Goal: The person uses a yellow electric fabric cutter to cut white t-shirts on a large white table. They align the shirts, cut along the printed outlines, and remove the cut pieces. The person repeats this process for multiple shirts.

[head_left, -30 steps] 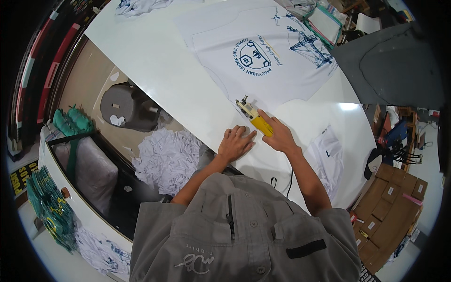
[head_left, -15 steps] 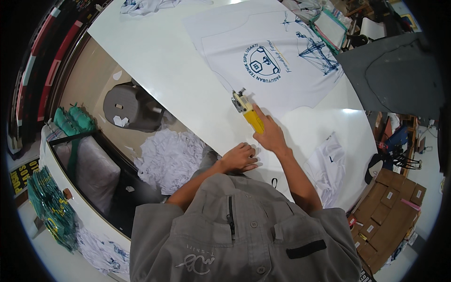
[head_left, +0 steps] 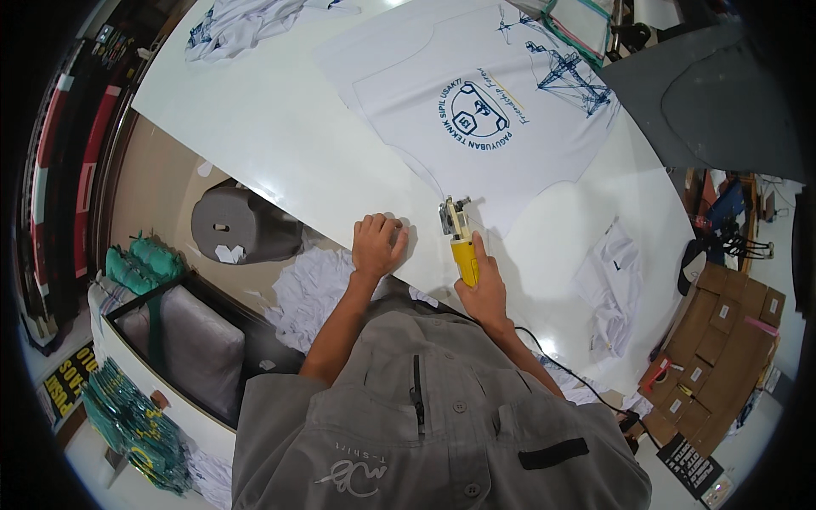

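One hand of mine is full and the other is empty: my right hand (head_left: 484,289) is wrapped around the handle of the yellow cutter (head_left: 465,262), while my left hand (head_left: 376,246) holds nothing, its fingers apart and gently bent near the edge of the white table (head_left: 327,174). The printed white cloth (head_left: 484,166) lies spread flat at 1 o'clock in my view, with its curved side running down toward the metal head of the cutter. Half a second ago that head was further up and tipped toward 11 o'clock; now it sits lower, nearer my body, and points almost to 12. My left hand has also come away from my belly, out toward 10 o'clock. To my eye, this puts the cutter at the low end of the curved side, though I cannot tell whether its blade is in the fabric, just touching it or clear of it. With my left hand well apart from the cloth, neither palm steadies it, so I judge it could slip or pucker easily. A black cord (head_left: 569,378) shows at 4 o'clock past my right wrist. A smaller white cloth (head_left: 614,285) lies at 3 o'clock, a bunched white shirt (head_left: 246,32) at 11, and a heap of scraps (head_left: 308,293) below the table edge at 8.
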{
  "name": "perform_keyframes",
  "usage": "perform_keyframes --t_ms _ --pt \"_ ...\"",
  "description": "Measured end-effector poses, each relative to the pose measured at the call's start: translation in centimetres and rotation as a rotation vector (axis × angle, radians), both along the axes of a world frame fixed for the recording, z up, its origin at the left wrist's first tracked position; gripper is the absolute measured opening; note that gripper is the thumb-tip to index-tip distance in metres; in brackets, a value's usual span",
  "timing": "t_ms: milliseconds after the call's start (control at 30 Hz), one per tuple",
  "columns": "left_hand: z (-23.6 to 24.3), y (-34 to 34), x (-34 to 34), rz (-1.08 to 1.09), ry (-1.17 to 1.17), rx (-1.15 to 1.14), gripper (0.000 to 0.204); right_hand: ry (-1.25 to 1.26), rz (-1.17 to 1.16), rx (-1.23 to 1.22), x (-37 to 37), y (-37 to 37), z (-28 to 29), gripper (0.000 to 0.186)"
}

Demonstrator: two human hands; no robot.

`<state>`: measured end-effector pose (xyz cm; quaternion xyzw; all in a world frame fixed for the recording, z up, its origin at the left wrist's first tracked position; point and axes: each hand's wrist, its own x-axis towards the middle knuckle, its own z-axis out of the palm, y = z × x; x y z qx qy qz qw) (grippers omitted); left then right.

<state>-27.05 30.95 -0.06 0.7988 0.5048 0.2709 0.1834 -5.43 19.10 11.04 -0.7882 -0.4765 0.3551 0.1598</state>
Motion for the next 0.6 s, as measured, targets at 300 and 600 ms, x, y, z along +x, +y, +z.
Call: perform_keyframes --t_ms 300,600 --pt "0.3 0.2 -0.1 -0.017 -0.024 0.006 0.018 -0.025 -0.043 0.029 -1.2 2.9 -0.4 0.103" --pt "0.3 0.2 -0.2 -0.004 0.008 0.018 0.020 -0.034 0.037 0.085 0.3 5.2 -0.5 0.102"
